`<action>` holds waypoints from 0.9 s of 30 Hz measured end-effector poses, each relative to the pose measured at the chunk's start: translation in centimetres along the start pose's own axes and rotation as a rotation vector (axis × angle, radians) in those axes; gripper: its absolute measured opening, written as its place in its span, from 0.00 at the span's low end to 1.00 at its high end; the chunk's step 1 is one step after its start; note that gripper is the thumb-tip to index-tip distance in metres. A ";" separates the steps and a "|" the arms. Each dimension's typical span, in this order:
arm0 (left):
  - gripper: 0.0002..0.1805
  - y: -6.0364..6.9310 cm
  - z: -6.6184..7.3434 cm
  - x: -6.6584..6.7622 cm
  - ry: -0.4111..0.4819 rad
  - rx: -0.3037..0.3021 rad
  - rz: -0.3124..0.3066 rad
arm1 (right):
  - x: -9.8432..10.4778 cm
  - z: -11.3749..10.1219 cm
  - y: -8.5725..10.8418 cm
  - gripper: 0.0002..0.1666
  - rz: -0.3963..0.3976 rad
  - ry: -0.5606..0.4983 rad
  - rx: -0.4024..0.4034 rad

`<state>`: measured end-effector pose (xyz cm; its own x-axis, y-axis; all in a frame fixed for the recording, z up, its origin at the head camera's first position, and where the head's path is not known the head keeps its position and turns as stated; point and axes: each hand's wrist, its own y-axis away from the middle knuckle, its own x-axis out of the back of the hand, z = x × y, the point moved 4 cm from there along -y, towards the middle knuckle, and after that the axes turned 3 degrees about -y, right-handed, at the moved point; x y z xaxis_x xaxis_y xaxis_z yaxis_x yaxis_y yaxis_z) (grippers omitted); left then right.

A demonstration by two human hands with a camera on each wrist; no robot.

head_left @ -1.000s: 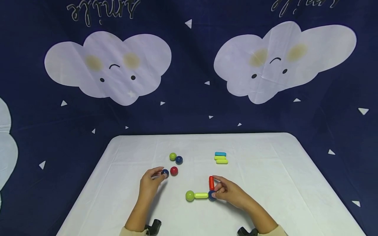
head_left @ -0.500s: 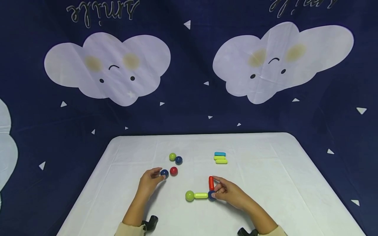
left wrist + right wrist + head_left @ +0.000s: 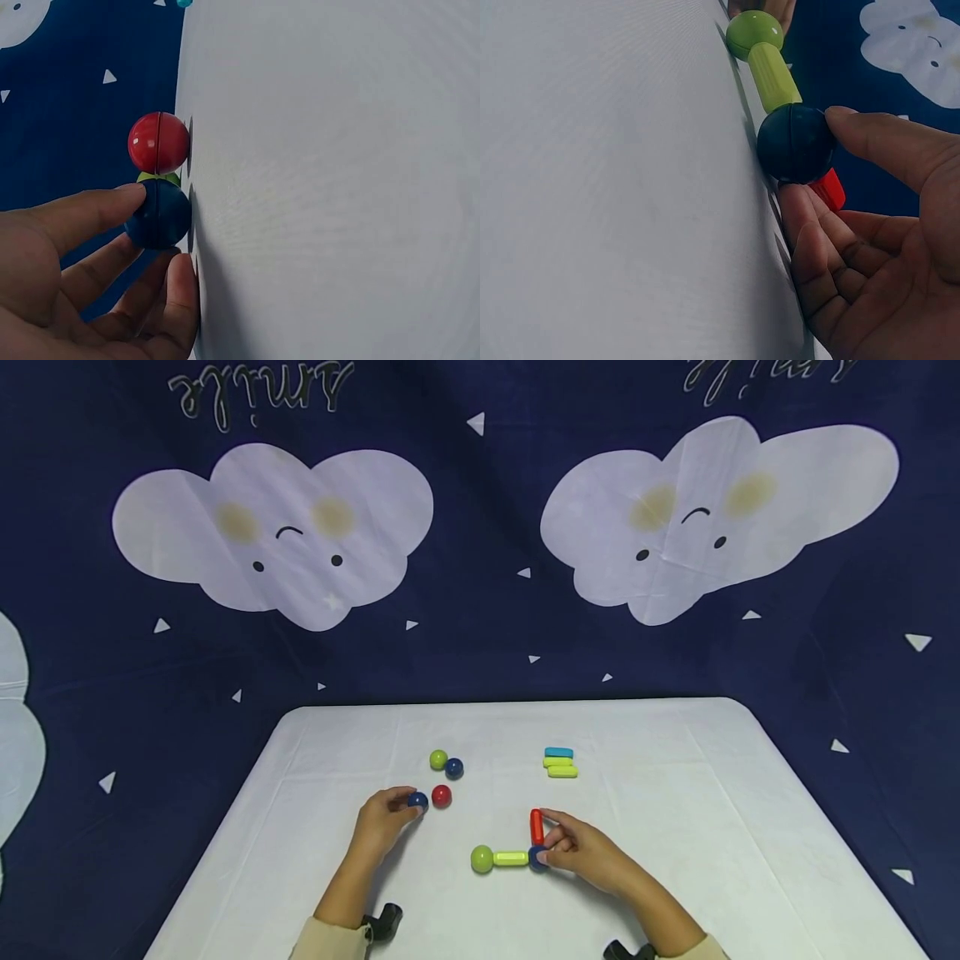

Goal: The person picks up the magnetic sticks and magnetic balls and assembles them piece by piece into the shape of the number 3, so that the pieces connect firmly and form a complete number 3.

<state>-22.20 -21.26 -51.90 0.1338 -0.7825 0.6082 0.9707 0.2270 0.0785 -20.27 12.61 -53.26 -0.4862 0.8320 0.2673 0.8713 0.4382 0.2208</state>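
In the head view my left hand (image 3: 381, 820) pinches a dark blue ball (image 3: 417, 802) on the table, thumb on its near side. The left wrist view shows the thumb against this blue ball (image 3: 159, 214), with the fingers curled beneath and partly hidden. Right beside it is a red ball (image 3: 442, 796). My right hand (image 3: 588, 852) holds another blue ball (image 3: 536, 858) between thumb and fingers. From that ball a yellow-green rod (image 3: 512, 858) runs left to a green ball (image 3: 482, 859). A red rod (image 3: 536, 827) points away from it, next to my index finger.
Behind the red ball lie a green ball (image 3: 438, 760) and a blue ball (image 3: 453, 768). Farther right, a blue rod (image 3: 558, 752) and two yellow-green rods (image 3: 562, 772) lie side by side. The white table (image 3: 675, 793) ends at a dark blue cloud-patterned cloth (image 3: 480, 643).
My left forearm and wrist have shifted slightly left, while the fingers stay at the blue ball. The right hand and the joined pieces keep their place.
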 end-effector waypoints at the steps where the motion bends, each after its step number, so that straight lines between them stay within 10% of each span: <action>1: 0.19 0.0 0.0 0.0 -0.003 0.003 0.001 | 0.0 0.0 0.0 0.46 0.001 0.002 0.001; 27: 0.17 1.8 0.4 -0.1 -0.005 -0.004 -0.110 | 0.0 0.2 -0.1 0.45 -0.008 0.006 0.007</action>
<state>-20.50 -20.55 -51.49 0.0250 -0.7996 0.6000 0.9803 0.1371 0.1419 -20.29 12.61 -53.47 -0.4936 0.8262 0.2715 0.8678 0.4472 0.2168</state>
